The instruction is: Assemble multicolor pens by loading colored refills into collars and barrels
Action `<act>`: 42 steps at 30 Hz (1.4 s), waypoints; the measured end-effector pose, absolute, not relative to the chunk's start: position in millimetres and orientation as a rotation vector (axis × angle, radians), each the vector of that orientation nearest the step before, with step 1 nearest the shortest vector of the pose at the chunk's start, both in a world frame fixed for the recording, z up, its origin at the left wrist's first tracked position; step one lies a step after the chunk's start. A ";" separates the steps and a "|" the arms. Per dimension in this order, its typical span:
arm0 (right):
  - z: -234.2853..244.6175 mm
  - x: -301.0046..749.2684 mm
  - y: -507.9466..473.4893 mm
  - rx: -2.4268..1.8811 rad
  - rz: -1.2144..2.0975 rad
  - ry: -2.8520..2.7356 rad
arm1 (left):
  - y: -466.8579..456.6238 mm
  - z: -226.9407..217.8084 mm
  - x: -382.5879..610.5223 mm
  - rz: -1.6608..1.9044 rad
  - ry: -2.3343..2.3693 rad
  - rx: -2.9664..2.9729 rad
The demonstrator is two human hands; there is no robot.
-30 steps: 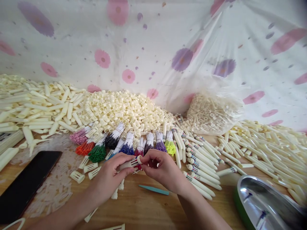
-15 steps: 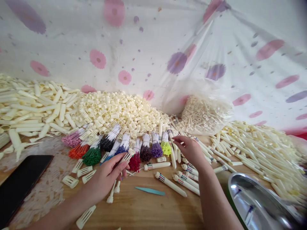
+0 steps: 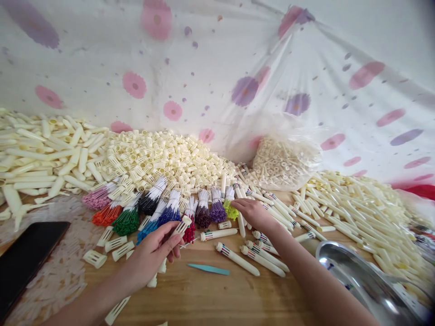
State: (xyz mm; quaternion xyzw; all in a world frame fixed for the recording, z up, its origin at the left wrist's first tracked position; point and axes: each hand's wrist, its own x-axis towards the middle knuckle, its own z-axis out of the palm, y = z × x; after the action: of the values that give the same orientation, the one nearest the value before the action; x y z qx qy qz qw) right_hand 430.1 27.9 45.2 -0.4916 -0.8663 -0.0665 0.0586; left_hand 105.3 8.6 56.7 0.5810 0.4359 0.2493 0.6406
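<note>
My left hand (image 3: pixel 152 253) is closed round a cream slotted pen part (image 3: pixel 180 227), held just above the wooden table (image 3: pixel 210 299) beside the red refill bundle (image 3: pixel 189 231). My right hand (image 3: pixel 253 213) reaches forward with fingers curled, its fingertips at the yellow-green refill bundle (image 3: pixel 231 210) and the cream pen barrels beside it. What its fingers hold, if anything, I cannot make out. A row of coloured refill bundles (image 3: pixel 149 213) lies between both hands and a heap of slotted cream parts (image 3: pixel 159 156). Assembled multicolour pens (image 3: pixel 238 259) lie beside my right forearm.
Cream barrels are piled at the left (image 3: pixel 41 149) and the right (image 3: pixel 356 208). A clear bag of small parts (image 3: pixel 285 163) stands behind. A black phone (image 3: pixel 27 258) lies at the left, a teal stick (image 3: pixel 209 269) in the middle, a metal bowl (image 3: pixel 360 280) at the right.
My hands have parted: the pen they held together now lies on the table. My right hand went out to the right, then back left to the yellow-green bundle. My left hand kept a slotted part.
</note>
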 end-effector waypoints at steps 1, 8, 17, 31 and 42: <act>43.7 431.9 27.3 -1.464 -0.222 -2.632 | 8.3 57.3 105.4 0.567 0.989 1.316; 31.0 443.0 25.1 -1.296 -0.364 -2.608 | 7.1 60.1 107.6 0.548 0.967 1.282; 25.2 424.6 6.9 -1.082 -0.514 -2.521 | 7.1 63.1 107.1 0.541 0.988 1.291; 74.6 337.6 -16.1 -1.078 -0.130 -1.650 | 7.6 58.8 104.6 0.578 0.904 1.351; 108.6 297.2 -1.4 -0.980 0.526 -1.091 | 9.9 64.0 102.6 0.642 0.924 1.317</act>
State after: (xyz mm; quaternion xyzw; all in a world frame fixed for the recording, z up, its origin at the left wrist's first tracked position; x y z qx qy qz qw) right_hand 297.2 -1.4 108.6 -0.4420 -0.4921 0.2371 0.7116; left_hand 102.6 9.9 64.0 0.5793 0.4064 0.2825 0.6476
